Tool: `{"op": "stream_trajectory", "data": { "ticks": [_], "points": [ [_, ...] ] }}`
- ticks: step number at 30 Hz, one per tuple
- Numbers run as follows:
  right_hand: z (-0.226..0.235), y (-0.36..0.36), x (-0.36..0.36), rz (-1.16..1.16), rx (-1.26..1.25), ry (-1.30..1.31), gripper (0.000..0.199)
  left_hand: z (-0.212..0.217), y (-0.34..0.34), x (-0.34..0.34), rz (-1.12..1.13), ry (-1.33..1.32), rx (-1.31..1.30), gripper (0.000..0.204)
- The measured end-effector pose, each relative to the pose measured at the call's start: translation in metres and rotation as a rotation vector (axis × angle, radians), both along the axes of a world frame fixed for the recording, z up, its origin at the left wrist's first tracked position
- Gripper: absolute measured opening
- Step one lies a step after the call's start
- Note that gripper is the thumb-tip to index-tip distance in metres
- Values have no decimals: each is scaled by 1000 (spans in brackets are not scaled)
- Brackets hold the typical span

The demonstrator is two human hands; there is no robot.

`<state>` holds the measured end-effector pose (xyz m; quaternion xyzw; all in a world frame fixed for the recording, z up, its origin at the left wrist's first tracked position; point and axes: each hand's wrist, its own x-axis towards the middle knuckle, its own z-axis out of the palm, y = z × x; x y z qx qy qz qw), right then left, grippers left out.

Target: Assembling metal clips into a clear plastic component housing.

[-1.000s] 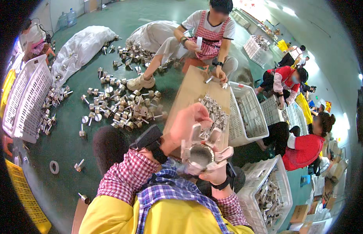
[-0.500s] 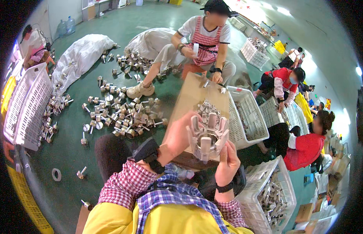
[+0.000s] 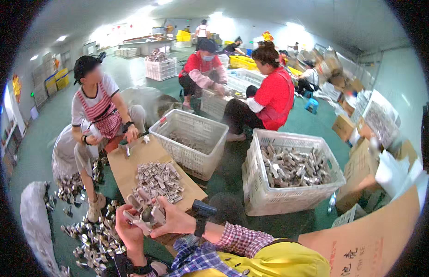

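Observation:
Between my two hands, above the near end of a cardboard-topped work surface [image 3: 122,161], is a ring-shaped bundle of flat, silvery metal pieces [image 3: 141,225] standing side by side. My left hand [image 3: 128,231] grips its left side with bent fingers. On the other side my right hand [image 3: 176,219] has thumb and fingers closed around the ring. What binds the pieces together is too blurred to tell. Just beyond the bundle, a heap of small metal pieces [image 3: 160,181] lies on the cardboard.
Beside the surface stands a white crate [image 3: 196,162] with metal parts; further right, another crate [image 3: 293,198] is heaped with them. A large carton [image 3: 362,240] fills the lower right. Loose metal parts [image 3: 97,240] cover the left floor. Opposite me sits a person [image 3: 106,104], one hand at the board.
My view has swung to the right, so the work surface and crates appear further left. Both hands still hold the ring-shaped bundle, which now looks tilted.

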<state>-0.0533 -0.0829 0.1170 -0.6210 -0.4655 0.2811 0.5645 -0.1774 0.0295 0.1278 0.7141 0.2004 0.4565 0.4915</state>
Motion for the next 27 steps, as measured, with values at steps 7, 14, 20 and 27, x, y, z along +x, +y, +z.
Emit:
{"op": "stream_trajectory", "data": {
  "ticks": [7,14,20,27],
  "points": [
    [-6,-8,5,71,120,426,81,12,12,-24,56,40,-114,31],
    [-26,-15,14,251,268,800,74,49,11,-30,-4,42,-294,35],
    [-21,-10,-11,317,289,849,99,26,18,-44,-212,-52,-490,39],
    [-14,-16,-3,426,260,829,99,24,14,-29,-286,-22,-517,41]
  ]
}}
